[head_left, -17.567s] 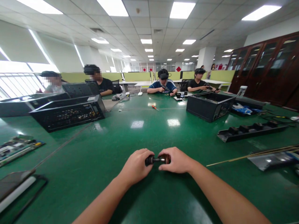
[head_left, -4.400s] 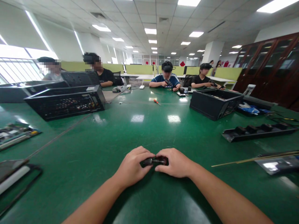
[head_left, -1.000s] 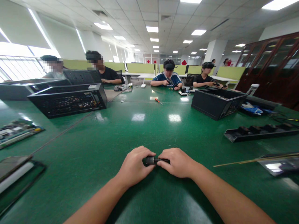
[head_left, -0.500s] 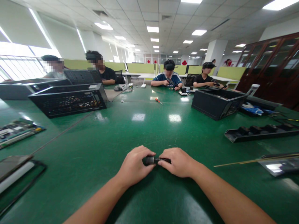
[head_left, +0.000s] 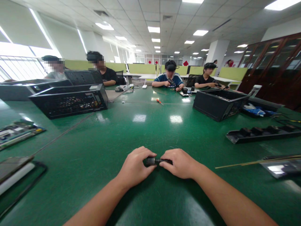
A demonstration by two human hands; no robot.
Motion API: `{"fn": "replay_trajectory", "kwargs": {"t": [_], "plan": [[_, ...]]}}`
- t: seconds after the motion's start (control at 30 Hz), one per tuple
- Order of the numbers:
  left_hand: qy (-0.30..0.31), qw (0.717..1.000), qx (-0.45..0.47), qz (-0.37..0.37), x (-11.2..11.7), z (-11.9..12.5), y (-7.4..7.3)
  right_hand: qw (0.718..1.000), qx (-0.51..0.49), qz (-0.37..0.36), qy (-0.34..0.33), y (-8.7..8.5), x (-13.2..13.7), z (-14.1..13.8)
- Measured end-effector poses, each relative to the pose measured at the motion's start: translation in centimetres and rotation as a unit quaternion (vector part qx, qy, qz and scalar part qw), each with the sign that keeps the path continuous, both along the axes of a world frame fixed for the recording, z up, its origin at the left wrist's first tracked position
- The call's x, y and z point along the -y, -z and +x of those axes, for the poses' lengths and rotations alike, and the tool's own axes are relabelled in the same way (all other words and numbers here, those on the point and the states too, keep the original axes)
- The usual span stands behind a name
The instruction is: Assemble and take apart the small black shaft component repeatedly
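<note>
Both my hands rest close together on the green table (head_left: 145, 131), near its front edge. Between them lies a small dark cylindrical part with a thin metal shaft (head_left: 157, 161). My left hand (head_left: 136, 166) is closed around its thicker dark end. My right hand (head_left: 180, 163) pinches the shaft end with fingers curled. Most of the part is hidden inside the two hands.
A black computer case (head_left: 70, 100) lies at the left and another open case (head_left: 218, 103) at the right. A circuit board (head_left: 16, 133) and a dark tray (head_left: 14, 179) are at the left edge. A long black bracket (head_left: 261, 133) and thin rods (head_left: 256, 161) are at the right. Several people sit at the far side.
Almost nothing differs over the last second: both hands stay closed on the small part in the same spot. Compared with 17.6 s ago, less of the shaft shows between them.
</note>
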State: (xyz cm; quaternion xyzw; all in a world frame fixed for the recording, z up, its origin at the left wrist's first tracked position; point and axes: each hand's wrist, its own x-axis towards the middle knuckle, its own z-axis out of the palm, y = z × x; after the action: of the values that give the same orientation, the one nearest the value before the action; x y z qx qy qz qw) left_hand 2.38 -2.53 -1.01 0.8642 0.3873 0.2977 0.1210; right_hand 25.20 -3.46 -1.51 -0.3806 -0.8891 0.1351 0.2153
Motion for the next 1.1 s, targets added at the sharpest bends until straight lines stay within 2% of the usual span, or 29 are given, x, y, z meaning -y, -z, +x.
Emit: {"fn": "replay_trajectory", "kwargs": {"t": [1.1], "plan": [[-0.01, 1.0, -0.003, 0.0, 0.03, -0.16, -0.31, 1.0, 0.001, -0.011, 0.001, -0.4, -0.04, 0.14]]}}
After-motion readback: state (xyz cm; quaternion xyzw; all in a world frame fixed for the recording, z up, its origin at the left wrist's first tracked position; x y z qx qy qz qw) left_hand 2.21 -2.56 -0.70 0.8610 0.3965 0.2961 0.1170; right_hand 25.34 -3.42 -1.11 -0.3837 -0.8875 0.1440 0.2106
